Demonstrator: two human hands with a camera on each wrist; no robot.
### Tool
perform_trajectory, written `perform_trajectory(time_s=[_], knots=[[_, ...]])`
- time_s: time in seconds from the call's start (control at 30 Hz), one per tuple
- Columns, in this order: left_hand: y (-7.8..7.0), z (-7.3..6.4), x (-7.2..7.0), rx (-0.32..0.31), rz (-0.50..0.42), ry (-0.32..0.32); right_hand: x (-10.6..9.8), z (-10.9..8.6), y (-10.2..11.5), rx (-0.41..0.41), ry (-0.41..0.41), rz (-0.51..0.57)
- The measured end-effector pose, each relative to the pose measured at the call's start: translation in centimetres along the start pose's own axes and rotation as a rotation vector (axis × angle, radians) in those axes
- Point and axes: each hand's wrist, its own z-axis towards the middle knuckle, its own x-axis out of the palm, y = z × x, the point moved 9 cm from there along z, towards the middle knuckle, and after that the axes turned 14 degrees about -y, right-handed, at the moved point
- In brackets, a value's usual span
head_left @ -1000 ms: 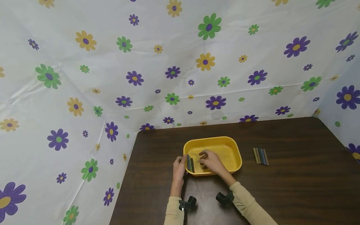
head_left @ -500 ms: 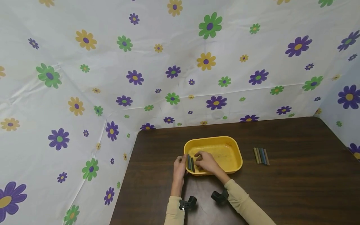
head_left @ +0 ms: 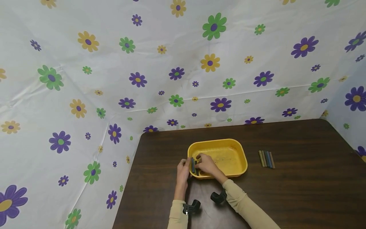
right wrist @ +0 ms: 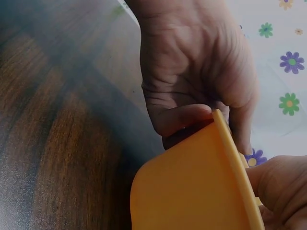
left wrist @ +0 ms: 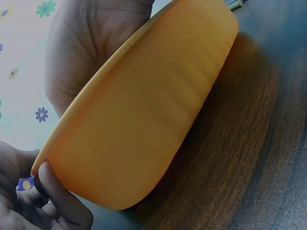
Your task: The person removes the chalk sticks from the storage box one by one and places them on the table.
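Note:
A yellow plastic tub (head_left: 230,160) stands on the brown table. My left hand (head_left: 183,170) grips its left rim; in the right wrist view this hand (right wrist: 192,72) has its fingers outside the tub wall. Several dark chalk-like sticks lie at the tub's left end, a blue-grey stick (head_left: 193,165) nearest the left hand. My right hand (head_left: 207,164) reaches over the near rim, thumb and fingers pinching a black stick (head_left: 197,173). In the left wrist view the tub wall (left wrist: 129,115) hides the right fingertips.
Right of the tub, several chalk-like sticks lie side by side on the table, including a yellowish stick (head_left: 261,158) and a blue stick (head_left: 268,159). A white cloth with flowers (head_left: 210,62) hangs behind the table (head_left: 308,178).
My right hand has moved left inside the tub, from its middle to the dark sticks, and its fingers have come onto the black one. The left hand stays on the rim.

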Motion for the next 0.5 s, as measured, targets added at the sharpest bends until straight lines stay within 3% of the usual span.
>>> perform_trajectory(time_s=[0.5], knots=[[-0.01,-0.11,0.15,0.012,-0.005,0.010,0.57,0.59,0.10,-0.037,-0.021,-0.118]])
